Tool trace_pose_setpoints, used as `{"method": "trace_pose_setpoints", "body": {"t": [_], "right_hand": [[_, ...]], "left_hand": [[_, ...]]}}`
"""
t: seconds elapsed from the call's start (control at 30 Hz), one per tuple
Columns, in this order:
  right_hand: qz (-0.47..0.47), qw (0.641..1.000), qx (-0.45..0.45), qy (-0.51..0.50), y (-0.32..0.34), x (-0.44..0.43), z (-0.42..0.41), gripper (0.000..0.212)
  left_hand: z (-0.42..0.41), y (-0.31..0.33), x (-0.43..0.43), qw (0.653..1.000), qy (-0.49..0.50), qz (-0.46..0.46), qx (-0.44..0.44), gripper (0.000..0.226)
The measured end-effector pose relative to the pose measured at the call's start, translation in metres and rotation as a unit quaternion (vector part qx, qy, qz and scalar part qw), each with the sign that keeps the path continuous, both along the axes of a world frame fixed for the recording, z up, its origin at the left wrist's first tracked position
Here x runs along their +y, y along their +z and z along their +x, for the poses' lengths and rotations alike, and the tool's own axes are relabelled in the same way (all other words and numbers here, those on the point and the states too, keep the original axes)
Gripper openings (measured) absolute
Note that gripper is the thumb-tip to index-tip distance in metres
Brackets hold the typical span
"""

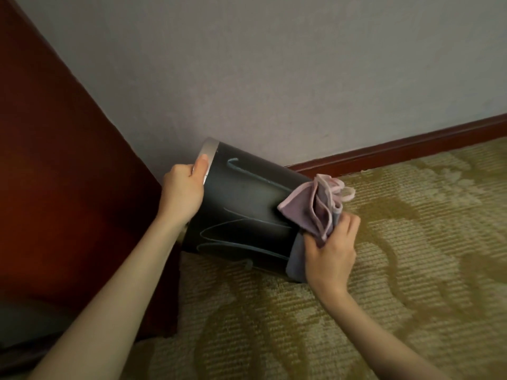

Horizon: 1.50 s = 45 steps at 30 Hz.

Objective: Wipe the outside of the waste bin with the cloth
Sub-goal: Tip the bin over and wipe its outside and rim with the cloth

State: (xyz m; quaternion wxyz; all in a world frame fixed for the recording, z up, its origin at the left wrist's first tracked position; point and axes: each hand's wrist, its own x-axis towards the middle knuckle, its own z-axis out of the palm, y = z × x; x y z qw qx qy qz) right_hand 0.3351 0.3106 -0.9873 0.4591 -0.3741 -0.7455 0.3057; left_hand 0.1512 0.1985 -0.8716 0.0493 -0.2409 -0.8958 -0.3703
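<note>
The right hand (330, 253) clenches the cloth (310, 209) against the base end of the bin (247, 215). The bin is tilted over the carpet (411, 270); the left hand (182, 190) grips its rim. Streaks mark its side: wiping appears partly done.

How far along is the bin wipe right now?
Done: unclear; pale streaks mark the side of the waste bin. In hand: left hand grips the rim, tilting it, while right hand holds the cloth against the base end. Left: the streaked side and hidden far side.
</note>
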Motion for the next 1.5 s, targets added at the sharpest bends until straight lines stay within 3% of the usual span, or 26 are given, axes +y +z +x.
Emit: {"method": "trace_pose_setpoints", "body": {"t": [0.43, 0.67, 0.83, 0.93, 1.07, 1.2, 1.5], "right_hand": [[-0.002, 0.99, -0.143, 0.013, 0.037, 0.068, -0.02, 0.028], [-0.026, 0.967, -0.248, 0.057, 0.055, 0.102, -0.061, 0.038], [-0.098, 0.944, -0.304, 0.088, 0.056, 0.127, -0.086, 0.043], [-0.116, 0.948, -0.282, 0.093, 0.054, 0.129, -0.087, 0.04], [-0.067, 0.971, -0.213, 0.086, 0.056, 0.113, -0.076, 0.024], [-0.017, 0.986, -0.151, 0.061, 0.06, 0.079, -0.064, 0.025], [-0.011, 0.999, -0.013, 0.034, 0.042, 0.015, -0.037, 0.032]], "left_hand": [[0.044, -0.001, -0.003, 0.992, -0.1, -0.005, 0.082, 0.054], [0.039, -0.005, -0.017, 0.992, -0.102, 0.019, 0.068, 0.056], [0.039, -0.011, -0.025, 0.993, -0.106, 0.033, 0.045, 0.055], [0.042, -0.013, -0.024, 0.995, -0.08, 0.044, 0.052, 0.055], [0.044, -0.014, -0.016, 0.997, -0.044, 0.04, 0.052, 0.055], [0.041, -0.009, -0.008, 0.998, -0.029, 0.037, 0.048, 0.055], [0.035, -0.004, -0.004, 0.999, -0.02, 0.03, 0.034, 0.055]]}}
